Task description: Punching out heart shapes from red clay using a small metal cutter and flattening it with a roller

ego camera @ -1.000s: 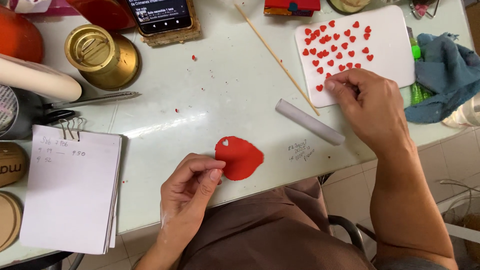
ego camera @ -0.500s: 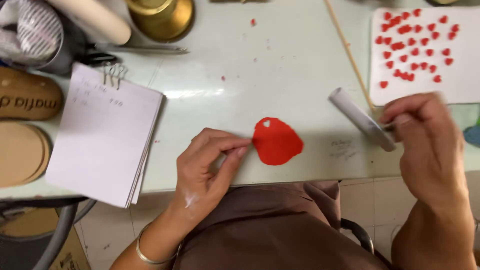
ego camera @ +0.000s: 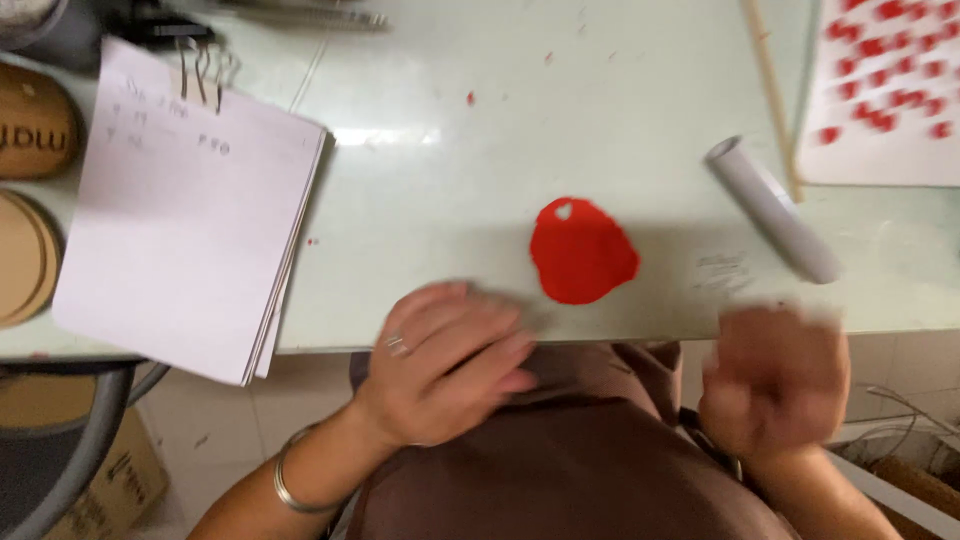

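Pale green counter (ego camera: 450, 200) carries a flat red clay piece (ego camera: 582, 250) near its front edge, just beyond the left hand (ego camera: 445, 365), loosely curled and empty, while the blurred right hand (ego camera: 775, 380) hangs off the edge, grip unclear.

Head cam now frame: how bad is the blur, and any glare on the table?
Head view: the right hand is heavily smeared by motion blur, the left hand softer at the fingertips; the red clay piece, the white tube and the paper pad are mildly soft; a bright glare patch sits on the table beside the pad; lighting otherwise even, shadows faint.
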